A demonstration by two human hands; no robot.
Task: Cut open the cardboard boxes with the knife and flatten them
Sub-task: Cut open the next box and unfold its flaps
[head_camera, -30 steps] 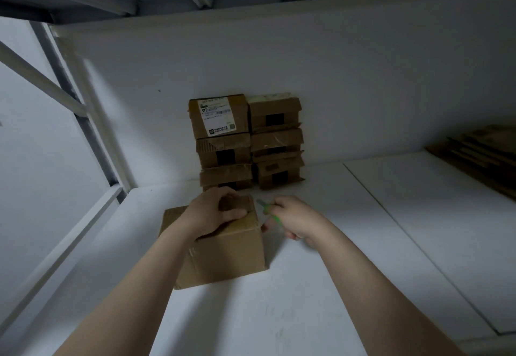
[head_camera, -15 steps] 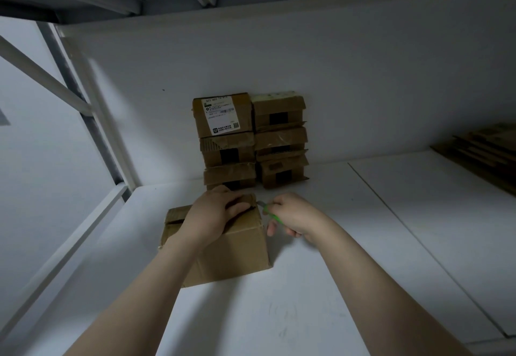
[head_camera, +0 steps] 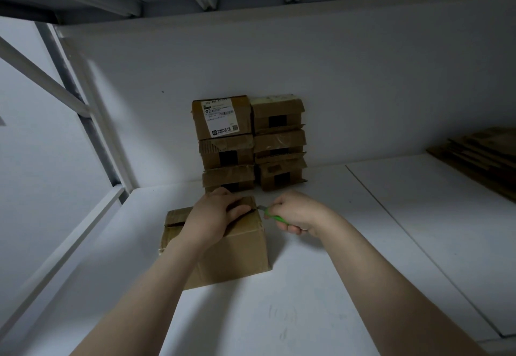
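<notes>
Fingers (head_camera: 223,196) of the left hand (head_camera: 213,217) lie flat, pressing the taped cardboard box (head_camera: 237,255) on the white shelf (head_camera: 321,286) and hiding its top seam. The right hand (head_camera: 298,211) curls round a green-handled knife (head_camera: 272,216), its blade at the box's upper right edge, tip indistinct. Creased stacked boxes (head_camera: 250,137) stand behind; flattened cardboard (head_camera: 480,154) is cut off at right.

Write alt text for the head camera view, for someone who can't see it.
A person's left hand rests on a cardboard box while the right hand holds a green-handled knife at its top edge. Six taped boxes stand stacked behind.
</notes>
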